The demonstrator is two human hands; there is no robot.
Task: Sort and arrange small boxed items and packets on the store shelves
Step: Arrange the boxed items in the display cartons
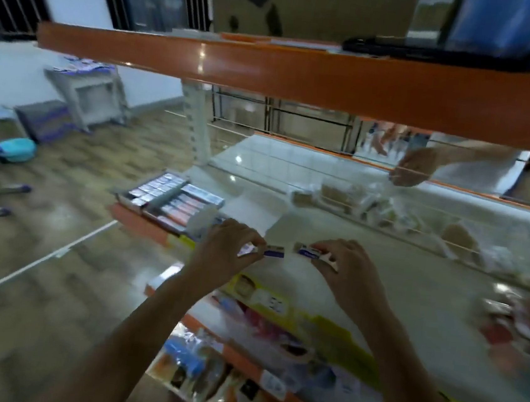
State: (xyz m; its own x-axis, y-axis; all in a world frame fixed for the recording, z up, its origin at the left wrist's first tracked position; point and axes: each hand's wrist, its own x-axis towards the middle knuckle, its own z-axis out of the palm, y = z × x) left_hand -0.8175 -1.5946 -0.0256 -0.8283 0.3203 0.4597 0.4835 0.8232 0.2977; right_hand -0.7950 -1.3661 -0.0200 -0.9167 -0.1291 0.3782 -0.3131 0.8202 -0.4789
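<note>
Grips (232, 242) (346, 258) on crosswise boxes (309, 251)

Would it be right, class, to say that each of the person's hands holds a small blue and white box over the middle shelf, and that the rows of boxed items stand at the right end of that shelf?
Not quite. The left hand and right hand do each hold a small blue and white box over the middle shelf, but the rows of boxed items stand at its left end, as the head view shows.

shelf edge (302, 80): orange
shelf board (380, 272): pale white
small box in left hand (273, 251): blue and white
small box in right hand (312, 253): blue and white
floor (59, 212): brown wood-plank pattern
</note>
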